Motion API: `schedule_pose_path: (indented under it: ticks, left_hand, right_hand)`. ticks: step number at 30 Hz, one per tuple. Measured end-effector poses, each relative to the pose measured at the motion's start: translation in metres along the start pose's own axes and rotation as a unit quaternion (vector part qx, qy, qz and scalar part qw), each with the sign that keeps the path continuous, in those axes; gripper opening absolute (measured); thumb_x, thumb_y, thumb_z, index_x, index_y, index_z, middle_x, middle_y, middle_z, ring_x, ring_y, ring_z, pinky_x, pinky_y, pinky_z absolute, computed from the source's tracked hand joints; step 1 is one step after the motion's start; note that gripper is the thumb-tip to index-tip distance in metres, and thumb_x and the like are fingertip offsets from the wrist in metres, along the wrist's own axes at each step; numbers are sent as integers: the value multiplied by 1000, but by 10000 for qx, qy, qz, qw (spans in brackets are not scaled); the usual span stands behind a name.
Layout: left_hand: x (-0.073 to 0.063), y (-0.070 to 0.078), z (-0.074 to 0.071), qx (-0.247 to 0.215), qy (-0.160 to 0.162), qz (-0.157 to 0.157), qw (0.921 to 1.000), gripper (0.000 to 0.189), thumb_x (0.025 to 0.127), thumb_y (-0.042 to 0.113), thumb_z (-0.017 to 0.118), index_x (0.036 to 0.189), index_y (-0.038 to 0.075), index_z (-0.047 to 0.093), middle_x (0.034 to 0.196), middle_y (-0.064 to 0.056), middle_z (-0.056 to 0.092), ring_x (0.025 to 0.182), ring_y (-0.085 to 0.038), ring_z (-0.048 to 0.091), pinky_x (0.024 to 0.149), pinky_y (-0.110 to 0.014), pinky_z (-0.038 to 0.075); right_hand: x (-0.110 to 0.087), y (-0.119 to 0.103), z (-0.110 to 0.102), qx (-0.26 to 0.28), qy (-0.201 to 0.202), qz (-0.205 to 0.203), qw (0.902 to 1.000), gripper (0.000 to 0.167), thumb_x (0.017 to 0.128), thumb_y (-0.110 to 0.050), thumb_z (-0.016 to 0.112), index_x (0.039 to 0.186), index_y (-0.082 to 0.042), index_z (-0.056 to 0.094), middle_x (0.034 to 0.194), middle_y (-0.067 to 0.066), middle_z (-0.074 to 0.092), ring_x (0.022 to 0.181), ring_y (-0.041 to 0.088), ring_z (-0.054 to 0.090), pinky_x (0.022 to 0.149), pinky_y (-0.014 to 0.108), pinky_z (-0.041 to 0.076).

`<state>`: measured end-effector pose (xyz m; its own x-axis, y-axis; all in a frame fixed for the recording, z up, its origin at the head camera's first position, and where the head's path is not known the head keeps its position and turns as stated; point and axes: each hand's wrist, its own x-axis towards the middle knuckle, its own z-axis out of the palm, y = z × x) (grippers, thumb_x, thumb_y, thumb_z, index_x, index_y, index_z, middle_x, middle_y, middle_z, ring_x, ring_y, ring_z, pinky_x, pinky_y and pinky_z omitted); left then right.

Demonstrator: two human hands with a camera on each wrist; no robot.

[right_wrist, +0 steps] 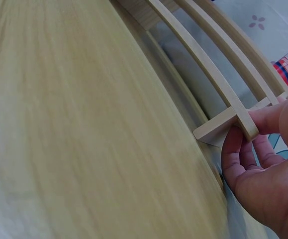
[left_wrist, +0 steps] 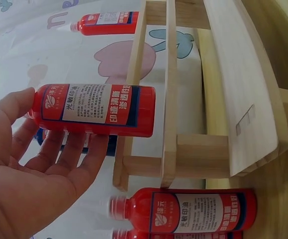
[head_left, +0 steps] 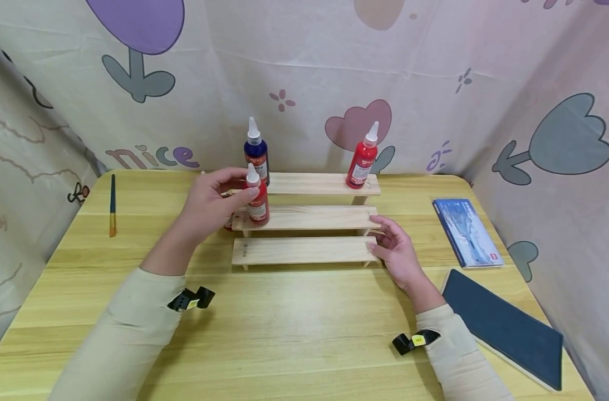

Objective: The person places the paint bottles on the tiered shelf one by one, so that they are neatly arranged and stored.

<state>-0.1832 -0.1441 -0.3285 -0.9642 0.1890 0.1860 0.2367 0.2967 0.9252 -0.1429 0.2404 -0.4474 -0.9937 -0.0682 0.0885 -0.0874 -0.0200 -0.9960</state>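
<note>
Bottle, red plastic with white pointed nozzle (head_left: 257, 205), roughly upright in left hand (head_left: 210, 201), at left end of middle tier (head_left: 319, 218) of pale three-step wooden rack (head_left: 304, 252). Left hand: partly closed, thumb and fingers round the bottle's upper part. Right hand (head_left: 397, 255): pinching the rack's right end between thumb and fingers. Step in hand, as judged: standing the bottle on that tier. Base contact: cannot tell. Technique: seat whole base flat, inside the narrow board's edges, then spread fingers before drawing back, so knuckles miss dark-blue plastic bottle with white nozzle (head_left: 256, 149) just beyond the left hand. Right-hand grip should steady, not lift. Caution: two red plastic bottles (left_wrist: 198, 209) beside the rack's left end, below the left hand; avoid brushing them.
</note>
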Motion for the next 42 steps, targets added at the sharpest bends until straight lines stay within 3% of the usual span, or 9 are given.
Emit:
schedule_pose_path:
  ticks: [16,22,29,33,38,42]
  left_hand:
    - [1,-1,4,56,31,-242,9997,38,96,19,71,131,9,64,127,-8,62,113,-25,58,97,-44,50]
    - [-2,1,2,-74,148,-99,9998,39,94,15,72,131,9,63,127,-7,61,114,-23,59,97,-38,50]
    - [-10,8,-9,-234,610,216,9976,37,95,16,72,130,10,64,125,-5,63,115,-21,59,97,-30,49]
    - [-14,9,-18,-223,960,394,9944,36,96,14,70,131,11,64,125,-8,64,114,-20,60,97,-27,49]
    - [-17,1,-29,-77,1280,496,9905,35,96,12,69,131,12,64,124,-9,65,112,-19,61,96,-25,49]
    - [-19,-10,-38,50,1543,337,9874,35,96,15,69,131,13,64,123,-8,64,111,-17,60,93,-22,49]
  right_hand:
    - [0,0,0,-44,12,17,10000,59,87,20,62,140,0,51,127,18,55,112,30,56,88,28,52]
    - [1,1,0,-26,-4,30,10000,59,86,21,62,140,-1,51,127,18,55,112,30,56,89,29,52]
    - [1,2,-1,-22,-3,-21,10000,59,87,22,61,140,-3,53,125,15,56,112,29,57,90,29,52]
    - [1,3,-1,-3,2,-66,10000,58,87,22,61,139,-3,54,123,20,55,111,28,58,89,28,53]
    - [1,3,0,72,3,-100,9999,60,85,25,59,139,0,51,123,29,52,110,27,59,88,28,53]
    - [1,3,0,39,-13,-126,9999,61,84,25,59,140,1,50,124,30,51,110,27,58,88,28,53]
